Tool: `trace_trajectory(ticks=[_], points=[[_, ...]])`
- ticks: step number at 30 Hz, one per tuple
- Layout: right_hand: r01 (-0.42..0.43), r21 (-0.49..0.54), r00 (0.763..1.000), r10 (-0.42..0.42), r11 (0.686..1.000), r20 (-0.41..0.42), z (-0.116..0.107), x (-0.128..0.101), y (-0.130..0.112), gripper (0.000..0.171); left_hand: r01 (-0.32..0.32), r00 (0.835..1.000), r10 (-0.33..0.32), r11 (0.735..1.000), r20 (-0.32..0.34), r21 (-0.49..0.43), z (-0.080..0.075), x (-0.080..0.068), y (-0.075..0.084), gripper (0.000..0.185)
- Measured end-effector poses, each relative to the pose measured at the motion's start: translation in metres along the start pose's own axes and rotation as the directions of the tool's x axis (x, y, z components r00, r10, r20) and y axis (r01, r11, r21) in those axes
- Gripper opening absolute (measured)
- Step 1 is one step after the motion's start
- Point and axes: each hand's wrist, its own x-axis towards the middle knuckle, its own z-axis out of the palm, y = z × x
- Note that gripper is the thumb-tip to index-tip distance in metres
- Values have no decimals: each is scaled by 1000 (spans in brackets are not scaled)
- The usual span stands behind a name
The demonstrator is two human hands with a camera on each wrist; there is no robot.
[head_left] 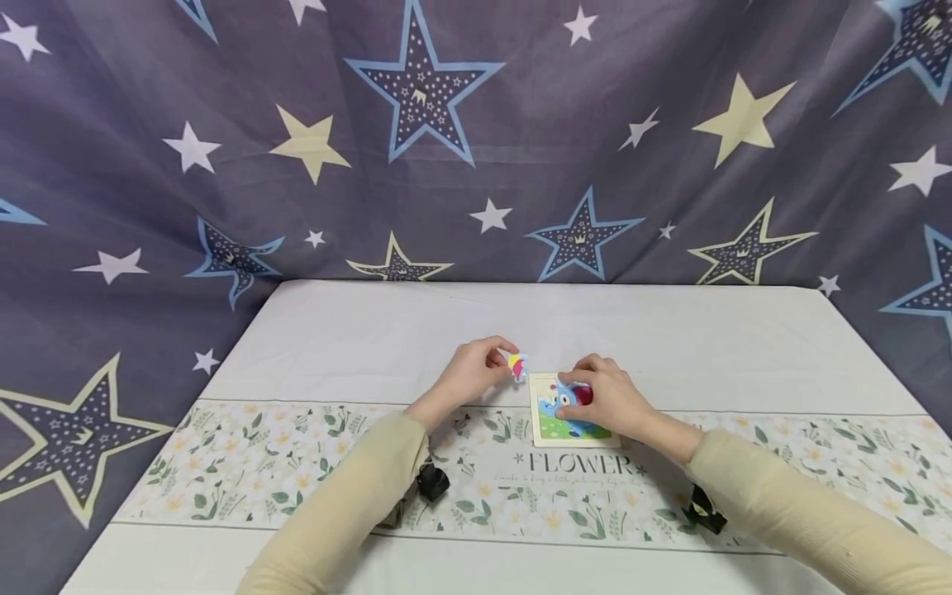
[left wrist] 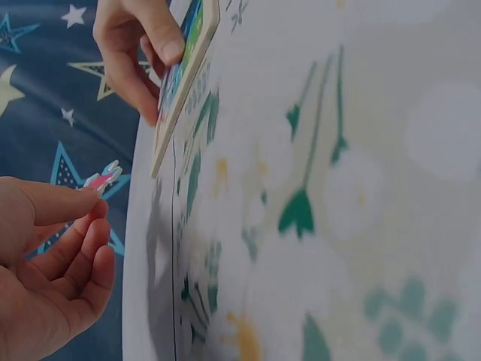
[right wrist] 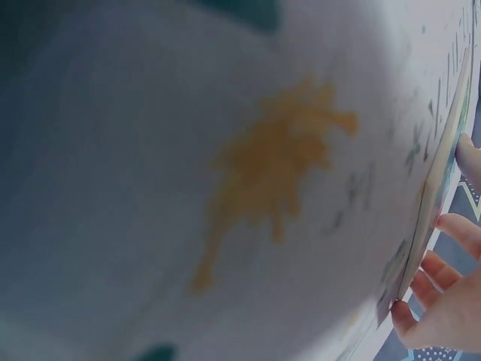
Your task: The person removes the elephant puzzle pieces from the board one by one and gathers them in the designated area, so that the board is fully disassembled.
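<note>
My left hand (head_left: 479, 364) pinches a small puzzle piece (head_left: 518, 366), coloured yellow, pinkish red and light blue, between thumb and forefinger. In the left wrist view, that piece (left wrist: 104, 177) shows edge-on at the fingertips, above the table. Just to its right lies a square puzzle board (head_left: 538, 421) with a pale wooden frame, a blue elephant picture and green ground. My right hand (head_left: 610, 397) rests over the board's right part, its spread thumb and fingertips touching the picture and far edge. Part of the picture is hidden under it.
A white table (head_left: 387, 330) carries a floral printed band (head_left: 297, 446) with the word FLOWER in front of the board. Behind stands a dark curtain (head_left: 491, 173) with stars. Black wrist devices (head_left: 433, 482) are on both forearms.
</note>
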Motion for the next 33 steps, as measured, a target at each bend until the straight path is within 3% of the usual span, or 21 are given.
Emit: trace_trajectory(ticks=[33], points=[[34, -43, 999, -34, 998, 8, -3, -1, -1, 58, 64, 990, -70, 996, -126, -56, -47, -12, -56, 29]])
